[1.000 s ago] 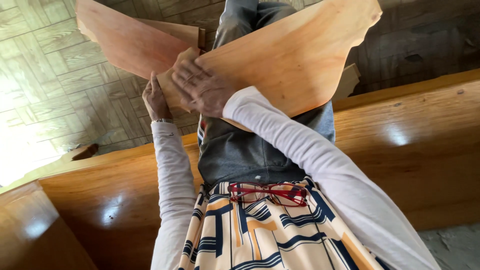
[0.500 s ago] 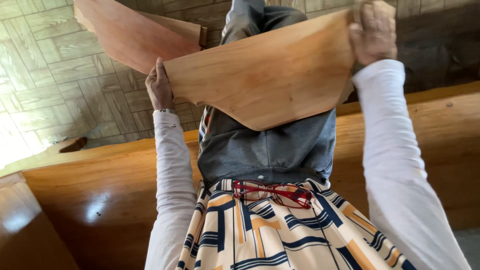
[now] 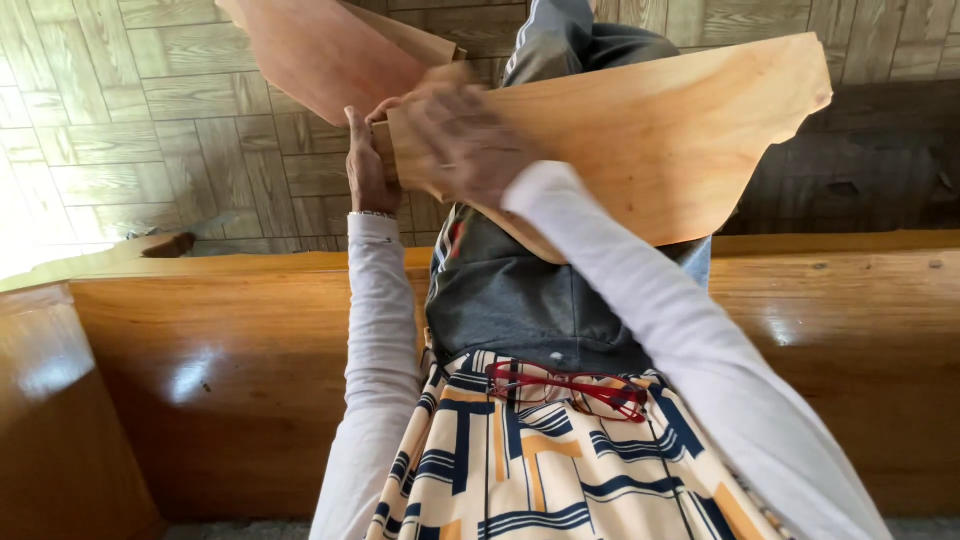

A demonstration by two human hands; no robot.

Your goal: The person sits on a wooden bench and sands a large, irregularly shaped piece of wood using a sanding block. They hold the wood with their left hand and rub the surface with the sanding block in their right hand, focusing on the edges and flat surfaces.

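A light wooden board (image 3: 650, 130) with a curved, notched outline lies across my lap, tilted up toward the right. My left hand (image 3: 368, 170) grips its left end, thumb side up. Blurred with motion, my right hand (image 3: 462, 142) presses on the board's face near that same end. A tan sheet (image 3: 398, 122) shows under its fingers. My white sleeves reach in from below.
A second, redder wooden board (image 3: 320, 50) leans behind the first at the upper left. A varnished wooden bench (image 3: 200, 350) runs across in front of my body. Red glasses (image 3: 570, 388) hang on my patterned top. Parquet floor (image 3: 120, 120) lies beyond.
My right hand swept from the board's left end to its far right end and back to the left. The left hand kept its hold. The view shifted slightly.
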